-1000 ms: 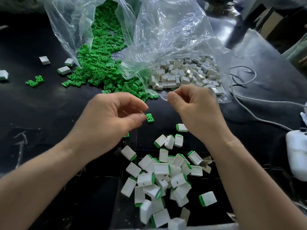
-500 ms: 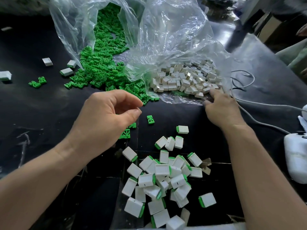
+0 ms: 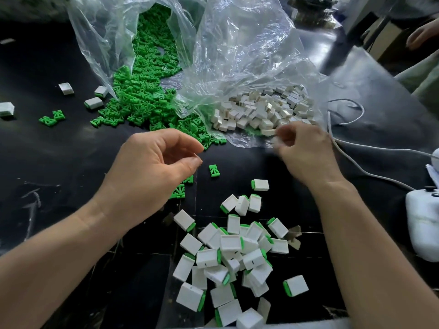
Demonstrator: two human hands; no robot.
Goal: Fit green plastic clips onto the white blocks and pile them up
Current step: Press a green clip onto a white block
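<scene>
Green clips point(image 3: 142, 96) spill from a clear bag at the back left. Beside them, loose white blocks point(image 3: 261, 110) lie in a second clear bag point(image 3: 237, 43). A pile of white blocks fitted with green clips point(image 3: 237, 252) sits near me in the middle. My right hand point(image 3: 306, 150) is at the front edge of the white-block bag, blurred, its fingertips pinching a white block point(image 3: 275, 140). My left hand point(image 3: 152, 169) hovers left of centre, fingers loosely curled, thumb and forefinger apart with nothing between them. A single green clip point(image 3: 213, 170) lies just right of its thumb, and two more point(image 3: 178, 191) peek out beneath it.
A white cable point(image 3: 356, 162) runs along the right to a white device point(image 3: 422, 226). Stray blocks point(image 3: 93, 102) and two green clips point(image 3: 51, 118) lie at the far left. Another person's hand point(image 3: 422, 34) shows at the top right. The tabletop is black.
My right hand went out to the bag of white blocks and has now pulled back a little with a block in its fingertips. My left hand stayed in place, fingers slightly more spread.
</scene>
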